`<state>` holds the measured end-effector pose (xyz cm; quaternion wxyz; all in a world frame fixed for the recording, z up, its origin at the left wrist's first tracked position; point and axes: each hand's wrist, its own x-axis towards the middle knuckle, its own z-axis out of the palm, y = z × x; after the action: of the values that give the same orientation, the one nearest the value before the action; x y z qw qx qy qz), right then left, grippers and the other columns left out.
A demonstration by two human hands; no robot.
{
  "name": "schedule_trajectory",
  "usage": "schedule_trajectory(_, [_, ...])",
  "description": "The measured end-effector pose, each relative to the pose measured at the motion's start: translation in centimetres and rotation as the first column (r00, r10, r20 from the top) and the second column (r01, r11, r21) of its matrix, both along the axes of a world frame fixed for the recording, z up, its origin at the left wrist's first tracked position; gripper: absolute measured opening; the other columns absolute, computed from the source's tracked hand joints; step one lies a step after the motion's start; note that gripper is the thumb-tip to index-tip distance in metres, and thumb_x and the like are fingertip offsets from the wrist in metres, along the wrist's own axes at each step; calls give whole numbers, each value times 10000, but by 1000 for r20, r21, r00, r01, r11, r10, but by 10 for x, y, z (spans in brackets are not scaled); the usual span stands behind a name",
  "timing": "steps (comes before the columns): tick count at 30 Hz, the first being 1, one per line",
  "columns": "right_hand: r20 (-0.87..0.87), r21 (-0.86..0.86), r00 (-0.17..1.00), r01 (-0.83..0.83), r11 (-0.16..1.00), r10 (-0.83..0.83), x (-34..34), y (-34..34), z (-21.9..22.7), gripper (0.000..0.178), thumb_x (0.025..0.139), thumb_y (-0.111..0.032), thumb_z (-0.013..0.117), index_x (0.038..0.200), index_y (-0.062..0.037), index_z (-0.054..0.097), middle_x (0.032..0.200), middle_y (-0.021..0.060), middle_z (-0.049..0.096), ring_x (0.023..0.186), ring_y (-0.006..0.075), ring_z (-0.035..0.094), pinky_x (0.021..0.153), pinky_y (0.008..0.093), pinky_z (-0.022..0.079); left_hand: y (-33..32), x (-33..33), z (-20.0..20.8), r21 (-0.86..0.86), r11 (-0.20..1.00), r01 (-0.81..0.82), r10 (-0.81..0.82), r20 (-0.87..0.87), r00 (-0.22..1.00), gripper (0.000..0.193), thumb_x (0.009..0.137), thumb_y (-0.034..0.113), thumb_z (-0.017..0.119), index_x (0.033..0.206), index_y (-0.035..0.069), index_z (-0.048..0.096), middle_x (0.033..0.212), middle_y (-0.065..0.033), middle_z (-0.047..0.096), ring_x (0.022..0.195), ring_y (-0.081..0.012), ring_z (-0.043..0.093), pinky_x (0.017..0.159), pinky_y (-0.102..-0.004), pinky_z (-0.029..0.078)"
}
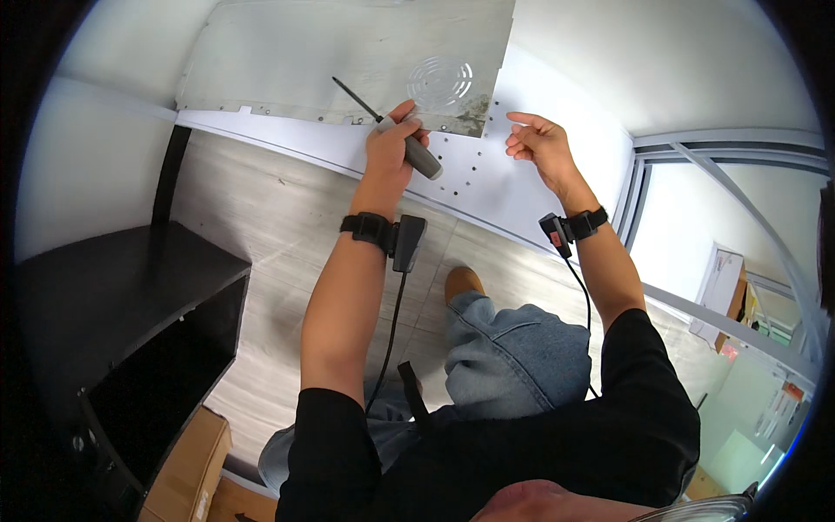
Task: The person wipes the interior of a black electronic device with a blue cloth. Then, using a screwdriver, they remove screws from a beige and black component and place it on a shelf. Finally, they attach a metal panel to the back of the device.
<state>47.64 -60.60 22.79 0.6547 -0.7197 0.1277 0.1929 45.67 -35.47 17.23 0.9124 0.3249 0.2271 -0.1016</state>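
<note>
My left hand (397, 143) is closed round the grey handle of a screwdriver (423, 159). Its dark shaft points up and left over a grey metal panel (313, 56). The hand is at the panel's near edge, close to a round pattern of curved vent slots. To the right, my right hand (541, 150) hovers over the white tabletop (557, 104) with fingers loosely bent and apart; nothing shows in them. Between the hands, several small dark screws (455, 193) dot the white surface beside the panel's corner.
A black cabinet (130, 296) with an opening stands at the left, above a cardboard box (187, 470). Metal frame rails (731, 148) rise at the right. Each wrist wears a black strap with a device (409, 244) and a cable hanging toward my lap.
</note>
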Motion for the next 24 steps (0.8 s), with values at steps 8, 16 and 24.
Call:
schedule_trajectory(8, [60,241,996,44,969,-61,-4,28,13,122,936,-115,555,938,-9,615,785,97,660,668,161,641,626,251,522,5,-16,31,-45,998,-47,47,-16,999,418,852,-44,562,1262,23,522,911,-106,546,709,-201,537,650,-308,493])
schedule_trajectory(16, [155,192,988,-6,981,-24,-13,39,39,150,943,-144,562,954,-8,623,725,65,644,633,144,627,574,236,494,9,-47,60,-221,975,1,11,51,999,486,854,-31,556,1319,42,437,924,-123,550,751,-195,532,662,-311,496])
schedule_trajectory(24, [321,81,944,-109,991,77,-26,62,103,185,942,-156,571,980,17,623,754,89,658,645,159,640,598,252,514,17,-67,133,-306,952,2,34,111,993,444,870,-37,529,1296,67,459,1087,-127,535,949,-196,551,691,-292,461])
